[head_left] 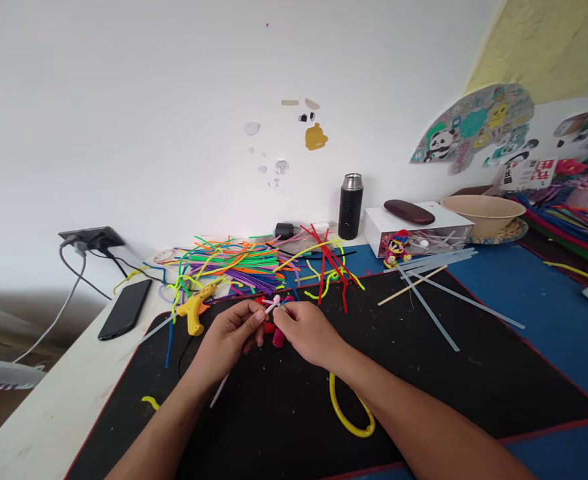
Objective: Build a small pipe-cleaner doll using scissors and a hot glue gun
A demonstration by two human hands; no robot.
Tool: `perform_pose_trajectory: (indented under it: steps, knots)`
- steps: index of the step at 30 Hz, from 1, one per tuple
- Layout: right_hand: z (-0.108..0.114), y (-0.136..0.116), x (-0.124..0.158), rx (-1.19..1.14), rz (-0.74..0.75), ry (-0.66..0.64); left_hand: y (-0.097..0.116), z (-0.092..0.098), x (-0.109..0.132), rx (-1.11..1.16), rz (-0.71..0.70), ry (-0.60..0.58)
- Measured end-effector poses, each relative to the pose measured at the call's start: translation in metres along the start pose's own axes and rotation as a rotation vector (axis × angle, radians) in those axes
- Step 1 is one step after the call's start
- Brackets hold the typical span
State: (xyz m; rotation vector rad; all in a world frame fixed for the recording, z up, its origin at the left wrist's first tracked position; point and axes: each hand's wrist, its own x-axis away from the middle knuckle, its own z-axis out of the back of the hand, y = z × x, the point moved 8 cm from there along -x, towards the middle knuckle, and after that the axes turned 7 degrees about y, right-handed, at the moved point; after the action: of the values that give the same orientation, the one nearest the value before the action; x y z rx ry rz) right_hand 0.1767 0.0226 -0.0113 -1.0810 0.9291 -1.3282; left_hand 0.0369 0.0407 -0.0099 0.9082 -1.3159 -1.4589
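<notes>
Between my two hands is a pale pink pipe cleaner (273, 305) bent into a small shape. My left hand (238, 328) pinches one side of it between thumb and fingers. On its other side, my right hand (310, 331) is closed with thumb and forefinger on it; those fingertips are partly hidden. Just behind and below the fingers, a magenta and red fuzzy piece (278, 339) shows in part. A thin pale pipe cleaner (219, 391) slants down below my left hand. The yellow glue gun (194, 311) lies left of that hand.
A pile of coloured pipe cleaners (239, 263) spreads along the wall. Glue sticks (434, 312) and a wooden stick (411, 285) lie to the right. A black flask (351, 207), white box (427, 223), phone (125, 309) and yellow loop (341, 415) surround the black mat (284, 427).
</notes>
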Motion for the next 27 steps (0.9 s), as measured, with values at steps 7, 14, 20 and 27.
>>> perform_pose_trajectory:
  steps: [7, 14, 20, 27]
  knots:
    - [0.001, 0.0, 0.001, -0.002, -0.022, -0.001, 0.002, -0.001, 0.001, -0.05, -0.009, -0.004]
    - [0.0, 0.01, -0.005, -0.073, -0.023, 0.0, -0.002, 0.001, 0.001, 0.018, 0.015, -0.013]
    - [-0.011, 0.015, -0.006, -0.215, -0.04, -0.066, -0.002, -0.002, 0.001, 0.264, 0.104, -0.018]
    - [-0.019, 0.001, 0.001, -0.556, -0.096, -0.232, -0.004, -0.002, 0.002, 0.477, 0.195, -0.061]
